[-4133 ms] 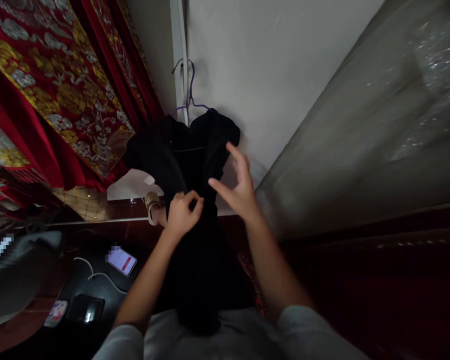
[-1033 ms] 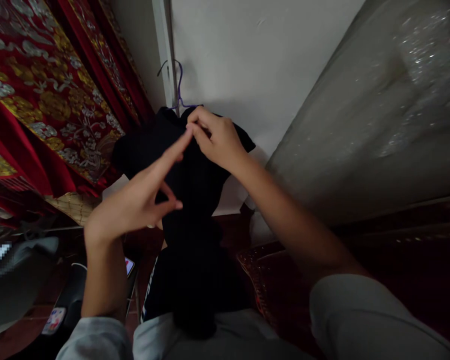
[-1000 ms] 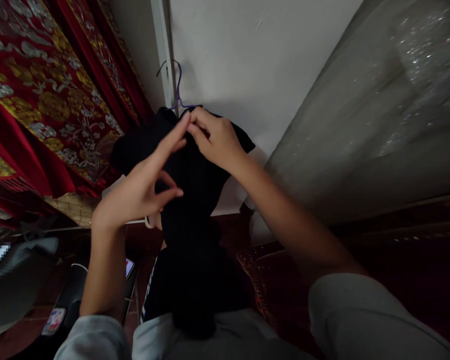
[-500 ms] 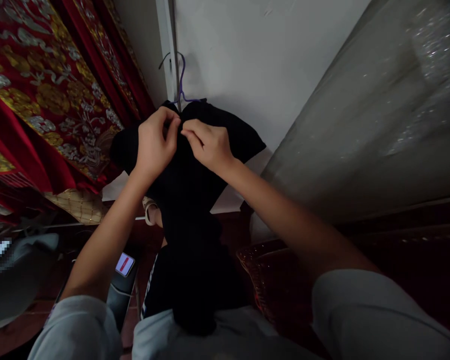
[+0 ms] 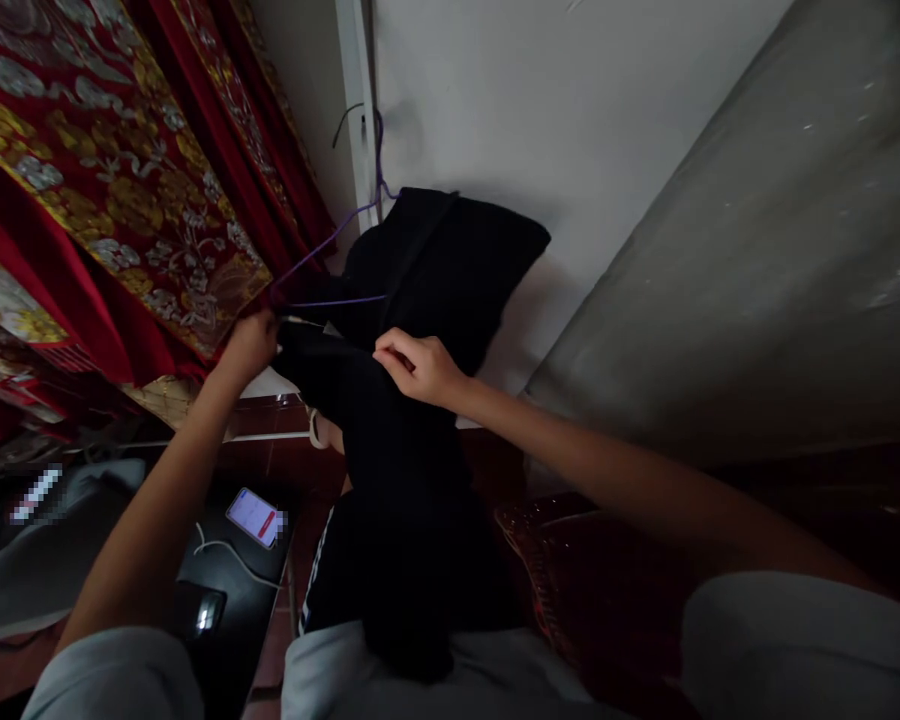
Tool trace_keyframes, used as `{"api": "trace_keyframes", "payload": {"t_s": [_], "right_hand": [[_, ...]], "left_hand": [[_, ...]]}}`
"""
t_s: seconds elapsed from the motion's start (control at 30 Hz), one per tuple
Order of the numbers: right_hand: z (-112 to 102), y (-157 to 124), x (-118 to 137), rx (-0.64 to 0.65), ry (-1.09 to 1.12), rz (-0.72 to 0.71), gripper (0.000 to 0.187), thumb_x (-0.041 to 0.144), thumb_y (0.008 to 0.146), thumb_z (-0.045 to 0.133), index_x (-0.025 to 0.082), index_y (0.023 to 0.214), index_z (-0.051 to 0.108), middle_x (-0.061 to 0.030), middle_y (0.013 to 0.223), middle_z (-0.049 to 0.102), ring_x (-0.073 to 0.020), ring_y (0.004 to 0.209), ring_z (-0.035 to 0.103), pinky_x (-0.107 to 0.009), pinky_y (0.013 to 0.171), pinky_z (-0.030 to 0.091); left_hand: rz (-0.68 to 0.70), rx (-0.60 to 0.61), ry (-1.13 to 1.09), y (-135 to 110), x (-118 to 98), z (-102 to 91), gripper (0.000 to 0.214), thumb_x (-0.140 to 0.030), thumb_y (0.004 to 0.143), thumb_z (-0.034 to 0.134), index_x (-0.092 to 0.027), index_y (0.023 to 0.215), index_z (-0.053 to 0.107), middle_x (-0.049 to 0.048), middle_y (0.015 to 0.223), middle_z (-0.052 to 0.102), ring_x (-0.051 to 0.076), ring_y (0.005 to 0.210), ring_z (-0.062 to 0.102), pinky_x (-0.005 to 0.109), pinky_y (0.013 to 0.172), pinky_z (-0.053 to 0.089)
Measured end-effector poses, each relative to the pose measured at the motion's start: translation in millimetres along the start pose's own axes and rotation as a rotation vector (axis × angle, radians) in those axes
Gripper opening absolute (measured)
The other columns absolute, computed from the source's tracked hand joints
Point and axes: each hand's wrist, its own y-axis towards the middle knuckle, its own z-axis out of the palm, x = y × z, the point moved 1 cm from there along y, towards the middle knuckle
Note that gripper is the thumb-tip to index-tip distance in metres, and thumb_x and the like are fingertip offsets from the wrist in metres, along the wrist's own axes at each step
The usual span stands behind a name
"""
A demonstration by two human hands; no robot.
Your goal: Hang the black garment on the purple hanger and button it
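A black garment [image 5: 457, 270] hangs by its right side from a purple wire hanger [image 5: 322, 243], whose left arm is bare. My left hand [image 5: 253, 345] is closed on the garment's left part at the hanger's left end. A small pale label shows near the opening there. Fingers pinched, my right hand [image 5: 420, 366] holds the black cloth near the middle, below the hanger's lower bar. The rest of the garment drops down toward my lap, its folds too dark to make out.
The hanger hooks onto a white upright post [image 5: 366, 110] against the white wall. Red embroidered cloth [image 5: 131, 190] hangs at left. A lit phone [image 5: 255, 517] and a cable lie on a black surface at lower left. Plastic-wrapped panel [image 5: 735, 270] stands at right; dark red carved furniture [image 5: 607, 570] is below.
My left hand has moved left and down, drawing the garment's left side off the hanger. My right hand has dropped lower, still pinching. The hanger has tilted, and its left arm now shows.
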Motion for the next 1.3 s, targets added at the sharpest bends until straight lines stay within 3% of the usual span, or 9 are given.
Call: {"api": "trace_keyframes", "payload": {"t_s": [0.23, 0.33, 0.43, 0.5, 0.67, 0.73, 0.9, 1.07, 1.3], "right_hand": [[-25.7, 26.4, 24.3, 0.646, -0.095, 0.339, 0.007, 0.017, 0.091, 0.062, 0.018, 0.085, 0.066, 0.0015, 0.068, 0.066, -0.0109, 0.059, 0.057, -0.026, 0.06, 0.039], [-57.5, 50.6, 42.5, 1.229, 0.004, 0.576, 0.003, 0.015, 0.08, 0.076, 0.015, 0.079, 0.074, -0.0024, 0.072, 0.073, -0.013, 0.063, 0.065, -0.024, 0.058, 0.043], [-78.3, 68.0, 51.7, 1.494, 0.338, 0.651, 0.03, 0.036, 0.073, 0.088, 0.015, 0.092, 0.079, -0.0062, 0.08, 0.077, -0.0164, 0.069, 0.071, -0.022, 0.055, 0.049], [-75.2, 70.1, 48.0, 1.391, 0.582, 0.595, 0.048, 0.046, 0.069, 0.09, 0.015, 0.104, 0.077, -0.007, 0.085, 0.078, -0.0166, 0.069, 0.072, -0.022, 0.053, 0.051], [-26.5, 48.8, 16.2, 0.234, 0.65, 0.347, 0.041, 0.049, 0.078, 0.083, 0.016, 0.099, 0.071, -0.0029, 0.084, 0.072, -0.0125, 0.068, 0.067, -0.024, 0.06, 0.054], [-6.0, 37.7, 6.2, 0.027, 0.547, 0.341, 0.038, 0.054, 0.081, 0.079, 0.018, 0.088, 0.068, -0.0007, 0.078, 0.066, -0.0119, 0.067, 0.062, -0.026, 0.063, 0.052], [18.2, 30.4, -6.7, 0.154, 0.678, 0.55, 0.056, 0.072, 0.095, 0.05, 0.022, 0.072, 0.06, 0.0, 0.076, 0.061, -0.0149, 0.08, 0.06, -0.028, 0.081, 0.051], [11.6, 26.7, 8.5, 0.216, 1.14, 1.149, 0.041, 0.056, 0.102, 0.048, 0.023, 0.088, 0.067, -0.003, 0.085, 0.071, -0.0174, 0.083, 0.066, -0.031, 0.086, 0.055], [-16.6, 14.5, 87.1, 0.639, 1.012, 1.321, 0.019, 0.033, 0.086, 0.075, 0.017, 0.092, 0.068, -0.0043, 0.085, 0.073, -0.016, 0.077, 0.068, -0.028, 0.074, 0.057]], "left_hand": [[0.153, 0.92, 0.046, -52.9, -44.6, -7.3, 0.016, -0.014, 0.076, 0.054, -0.017, 0.08, 0.069, 0.0029, 0.077, 0.073, 0.018, 0.073, 0.066, 0.024, 0.066, 0.045], [0.247, 0.949, 0.07, -55.0, -67.3, -20.5, 0.023, -0.012, 0.069, 0.056, -0.017, 0.084, 0.073, 0.0025, 0.077, 0.073, 0.017, 0.073, 0.064, 0.024, 0.066, 0.044], [0.302, 0.9, 0.054, -52.5, -82.3, -22.8, 0.021, -0.012, 0.071, 0.059, -0.017, 0.083, 0.075, 0.0023, 0.077, 0.073, 0.016, 0.07, 0.063, 0.023, 0.064, 0.043], [0.35, 0.858, -0.019, -53.9, -89.7, -21.5, 0.02, -0.012, 0.076, 0.058, -0.017, 0.086, 0.075, 0.0021, 0.078, 0.074, 0.015, 0.07, 0.064, 0.023, 0.064, 0.044], [0.637, 0.539, -0.224, -70.4, -105.5, -22.4, 0.014, -0.015, 0.088, 0.058, -0.017, 0.091, 0.072, 0.0033, 0.085, 0.073, 0.015, 0.077, 0.067, 0.027, 0.075, 0.05], [0.738, 0.328, -0.266, -75.7, -110.4, -21.9, 0.011, -0.016, 0.092, 0.059, -0.017, 0.09, 0.07, 0.0047, 0.089, 0.072, 0.017, 0.083, 0.067, 0.031, 0.081, 0.052], [0.863, 0.048, -0.42, -72.0, -122.2, -4.9, 0.011, -0.019, 0.1, 0.055, -0.018, 0.1, 0.066, 0.0099, 0.11, 0.067, 0.021, 0.106, 0.065, 0.038, 0.098, 0.053], [0.811, -0.057, -0.453, -46.2, -117.3, 22.6, 0.017, -0.027, 0.103, 0.051, -0.017, 0.103, 0.065, 0.0149, 0.133, 0.058, 0.026, 0.13, 0.055, 0.045, 0.114, 0.043], [0.584, 0.224, -0.811, -10.2, -88.9, 67.2, 0.043, -0.032, 0.1, 0.027, -0.017, 0.107, 0.067, 0.0116, 0.117, 0.071, 0.028, 0.12, 0.062, 0.045, 0.114, 0.043]]}}
